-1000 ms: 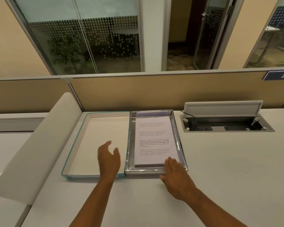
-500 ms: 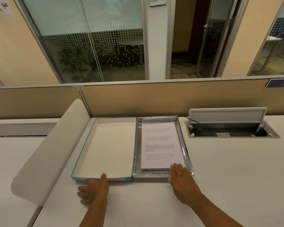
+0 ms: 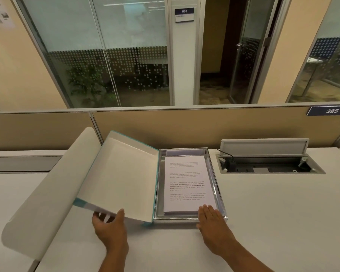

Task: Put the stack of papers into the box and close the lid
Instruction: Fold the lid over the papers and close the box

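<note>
A stack of printed papers [image 3: 186,183] lies inside the silver box [image 3: 220,195] on the white desk. The box's lid [image 3: 122,173], white inside with a teal edge, is hinged on the box's left side and tilted up off the desk. My left hand [image 3: 110,224] grips the lid's near left corner, thumb on top and fingers underneath. My right hand [image 3: 212,222] rests flat with fingers apart on the box's near right rim, fingertips touching the papers' front edge.
A curved white divider [image 3: 47,185] runs along the desk's left side, just behind the lifted lid. An open cable hatch [image 3: 267,165] with a raised flap sits to the right of the box. A beige partition [image 3: 204,126] closes off the desk's far edge.
The lid lay flat on the desk before; my left hand went to its near edge, took hold and has lifted its left side. My right hand stayed on the box's front rim.
</note>
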The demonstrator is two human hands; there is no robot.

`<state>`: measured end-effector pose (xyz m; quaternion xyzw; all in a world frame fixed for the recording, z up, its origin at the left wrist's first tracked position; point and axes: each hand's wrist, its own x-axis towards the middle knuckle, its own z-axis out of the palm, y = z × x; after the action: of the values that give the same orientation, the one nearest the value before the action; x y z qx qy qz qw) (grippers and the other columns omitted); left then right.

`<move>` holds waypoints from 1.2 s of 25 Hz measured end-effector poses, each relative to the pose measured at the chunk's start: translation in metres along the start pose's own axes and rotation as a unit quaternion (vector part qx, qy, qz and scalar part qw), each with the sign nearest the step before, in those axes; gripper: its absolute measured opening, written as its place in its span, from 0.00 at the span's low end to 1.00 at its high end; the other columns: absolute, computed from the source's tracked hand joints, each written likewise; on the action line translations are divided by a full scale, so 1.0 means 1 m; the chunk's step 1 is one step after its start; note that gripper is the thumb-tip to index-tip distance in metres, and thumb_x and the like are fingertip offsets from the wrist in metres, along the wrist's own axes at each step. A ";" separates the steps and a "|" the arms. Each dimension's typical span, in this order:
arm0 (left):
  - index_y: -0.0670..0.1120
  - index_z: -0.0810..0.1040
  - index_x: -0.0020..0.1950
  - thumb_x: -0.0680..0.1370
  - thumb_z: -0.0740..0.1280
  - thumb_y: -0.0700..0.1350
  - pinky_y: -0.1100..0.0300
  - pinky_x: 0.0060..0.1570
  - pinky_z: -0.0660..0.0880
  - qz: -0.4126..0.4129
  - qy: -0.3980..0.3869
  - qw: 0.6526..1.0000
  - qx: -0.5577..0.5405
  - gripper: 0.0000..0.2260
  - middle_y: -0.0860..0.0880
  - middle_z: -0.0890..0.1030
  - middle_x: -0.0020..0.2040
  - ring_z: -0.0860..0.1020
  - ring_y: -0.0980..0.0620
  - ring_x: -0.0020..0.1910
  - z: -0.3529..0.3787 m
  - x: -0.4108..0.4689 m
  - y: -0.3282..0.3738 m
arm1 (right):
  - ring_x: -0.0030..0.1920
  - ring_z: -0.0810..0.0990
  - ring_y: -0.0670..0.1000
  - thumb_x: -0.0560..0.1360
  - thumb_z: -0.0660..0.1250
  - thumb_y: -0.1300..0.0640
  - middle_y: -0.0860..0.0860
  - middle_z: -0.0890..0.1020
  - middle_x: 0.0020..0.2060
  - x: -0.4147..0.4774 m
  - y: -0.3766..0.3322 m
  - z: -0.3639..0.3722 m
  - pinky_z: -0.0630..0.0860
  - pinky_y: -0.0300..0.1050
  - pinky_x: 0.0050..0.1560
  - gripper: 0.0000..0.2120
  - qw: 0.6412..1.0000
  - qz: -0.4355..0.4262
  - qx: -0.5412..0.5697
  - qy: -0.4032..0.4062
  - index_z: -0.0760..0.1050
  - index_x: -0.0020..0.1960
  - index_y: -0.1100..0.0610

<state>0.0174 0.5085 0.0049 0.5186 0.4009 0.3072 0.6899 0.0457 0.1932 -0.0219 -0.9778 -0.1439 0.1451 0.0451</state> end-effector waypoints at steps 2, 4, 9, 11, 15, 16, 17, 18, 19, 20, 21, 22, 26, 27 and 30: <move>0.54 0.67 0.75 0.73 0.79 0.33 0.48 0.57 0.82 0.034 -0.036 0.999 0.008 0.37 0.42 0.79 0.66 0.82 0.36 0.62 0.006 -0.005 0.007 | 0.86 0.45 0.60 0.85 0.33 0.45 0.59 0.48 0.86 0.001 0.000 -0.001 0.40 0.56 0.84 0.33 1.000 -0.002 -0.008 -0.010 0.43 0.85 0.61; 0.58 0.64 0.75 0.73 0.78 0.32 0.48 0.57 0.81 0.065 -0.075 0.995 0.021 0.39 0.40 0.79 0.65 0.82 0.36 0.61 0.015 -0.012 0.014 | 0.86 0.45 0.60 0.82 0.28 0.44 0.59 0.47 0.86 0.000 0.000 -0.001 0.40 0.56 0.84 0.37 1.000 -0.003 -0.018 -0.017 0.43 0.85 0.61; 0.57 0.65 0.75 0.74 0.77 0.31 0.48 0.62 0.80 0.157 -0.160 0.970 0.095 0.38 0.43 0.77 0.72 0.79 0.38 0.68 0.041 -0.039 0.024 | 0.86 0.45 0.60 0.87 0.45 0.45 0.59 0.48 0.86 0.004 0.000 -0.004 0.41 0.56 0.84 0.33 0.999 -0.007 -0.003 -0.032 0.43 0.85 0.62; 0.62 0.68 0.72 0.75 0.78 0.34 0.61 0.57 0.82 0.202 -0.196 0.950 0.137 0.36 0.56 0.77 0.70 0.80 0.48 0.67 0.053 -0.054 0.025 | 0.85 0.49 0.59 0.86 0.47 0.41 0.57 0.50 0.86 0.004 0.000 -0.013 0.45 0.55 0.84 0.35 0.999 0.001 0.045 -0.029 0.45 0.85 0.60; 0.65 0.66 0.74 0.78 0.76 0.39 0.63 0.50 0.86 0.270 -0.271 0.901 0.204 0.34 0.63 0.75 0.68 0.78 0.54 0.67 0.076 -0.085 0.023 | 0.77 0.69 0.53 0.84 0.53 0.38 0.50 0.65 0.82 -0.002 -0.008 -0.039 0.69 0.53 0.78 0.31 0.956 0.010 0.284 0.069 0.57 0.82 0.52; 0.60 0.66 0.77 0.78 0.76 0.38 0.54 0.54 0.87 0.282 -0.272 0.891 0.231 0.34 0.55 0.76 0.71 0.77 0.50 0.68 0.081 -0.092 0.020 | 0.76 0.71 0.52 0.84 0.54 0.37 0.48 0.67 0.80 -0.003 -0.012 -0.047 0.71 0.51 0.77 0.29 0.933 0.019 0.348 0.096 0.59 0.81 0.48; 0.55 0.67 0.78 0.77 0.77 0.37 0.47 0.57 0.86 0.300 -0.270 0.877 0.259 0.35 0.49 0.76 0.71 0.75 0.48 0.68 0.085 -0.098 0.017 | 0.77 0.71 0.53 0.84 0.53 0.35 0.46 0.69 0.79 -0.003 -0.015 -0.058 0.72 0.51 0.75 0.30 0.907 0.042 0.403 0.113 0.58 0.82 0.46; 0.50 0.68 0.78 0.75 0.78 0.36 0.44 0.60 0.85 0.325 -0.271 0.860 0.285 0.35 0.46 0.77 0.70 0.75 0.49 0.67 0.089 -0.103 0.015 | 0.76 0.72 0.54 0.82 0.51 0.33 0.46 0.71 0.77 -0.003 -0.017 -0.068 0.75 0.49 0.71 0.32 0.875 0.066 0.461 0.128 0.57 0.83 0.45; 0.47 0.70 0.76 0.73 0.80 0.36 0.42 0.61 0.84 0.351 -0.273 0.842 0.306 0.34 0.43 0.79 0.68 0.76 0.49 0.66 0.092 -0.107 0.013 | 0.74 0.75 0.55 0.80 0.50 0.32 0.45 0.73 0.74 -0.002 -0.018 -0.077 0.79 0.46 0.64 0.33 0.836 0.081 0.522 0.146 0.56 0.82 0.43; 0.45 0.73 0.75 0.71 0.81 0.37 0.42 0.61 0.84 0.378 -0.277 0.822 0.323 0.34 0.43 0.81 0.67 0.78 0.47 0.64 0.096 -0.109 0.012 | 0.70 0.78 0.55 0.79 0.49 0.32 0.44 0.75 0.70 -0.001 -0.018 -0.087 0.80 0.43 0.59 0.32 0.796 0.092 0.575 0.167 0.56 0.81 0.41; 0.44 0.75 0.73 0.70 0.82 0.39 0.42 0.61 0.84 0.400 -0.282 0.804 0.338 0.33 0.43 0.82 0.65 0.80 0.45 0.63 0.099 -0.110 0.010 | 0.66 0.81 0.53 0.80 0.48 0.32 0.43 0.75 0.67 -0.001 -0.016 -0.095 0.79 0.43 0.58 0.31 0.760 0.104 0.615 0.184 0.57 0.80 0.41; 0.43 0.77 0.72 0.69 0.83 0.41 0.41 0.61 0.84 0.419 -0.283 0.785 0.357 0.32 0.43 0.83 0.64 0.82 0.44 0.62 0.101 -0.111 0.007 | 0.62 0.82 0.52 0.80 0.48 0.33 0.43 0.77 0.65 -0.002 -0.013 -0.104 0.79 0.44 0.57 0.30 0.735 0.115 0.639 0.194 0.60 0.79 0.42; 0.44 0.82 0.68 0.65 0.85 0.39 0.31 0.62 0.80 0.474 -0.274 0.710 0.443 0.32 0.42 0.85 0.63 0.85 0.40 0.62 0.109 -0.120 -0.009 | 0.53 0.86 0.51 0.75 0.52 0.30 0.45 0.82 0.55 -0.005 -0.004 -0.119 0.84 0.37 0.40 0.26 0.731 0.132 0.633 0.218 0.70 0.65 0.42; 0.45 0.82 0.68 0.63 0.86 0.36 0.29 0.62 0.79 0.481 -0.282 0.692 0.460 0.34 0.42 0.85 0.64 0.85 0.39 0.62 0.109 -0.122 -0.013 | 0.52 0.85 0.52 0.75 0.54 0.31 0.47 0.82 0.54 -0.005 -0.002 -0.119 0.86 0.40 0.41 0.25 0.736 0.137 0.625 0.220 0.72 0.65 0.44; 0.48 0.82 0.69 0.59 0.87 0.37 0.28 0.61 0.79 0.483 -0.322 0.647 0.494 0.39 0.44 0.85 0.66 0.84 0.38 0.64 0.108 -0.121 -0.020 | 0.48 0.84 0.52 0.79 0.60 0.34 0.47 0.81 0.51 0.000 0.008 -0.111 0.87 0.43 0.41 0.20 0.759 0.182 0.592 0.202 0.71 0.63 0.47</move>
<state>0.0523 0.3506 0.0292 0.9692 -0.0613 0.1672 0.1703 0.0804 0.1806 0.0832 -0.7707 0.1635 0.0059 0.6158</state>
